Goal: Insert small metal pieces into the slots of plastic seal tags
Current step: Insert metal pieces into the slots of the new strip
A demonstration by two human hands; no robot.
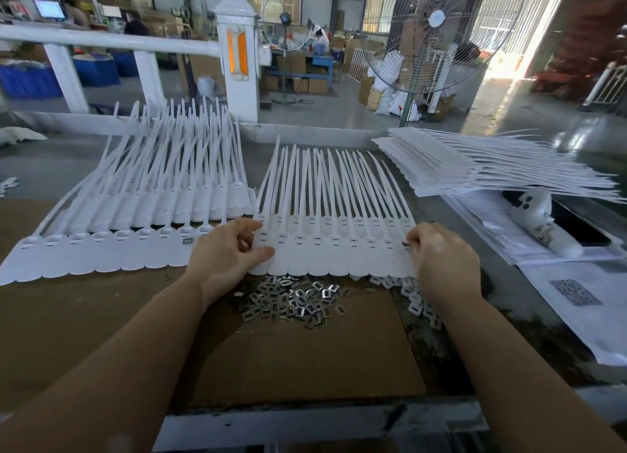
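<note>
words: none can be read
white paper sheet (pixel 576 303): a blurry square code, too small to read

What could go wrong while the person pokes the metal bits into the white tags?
The left hand only steadies one end of the tag strip, so the strip might slide as the right hand pushes in a piece. The loose metal pieces lie right under the wrists, so a sleeve-less arm could scatter them.
</note>
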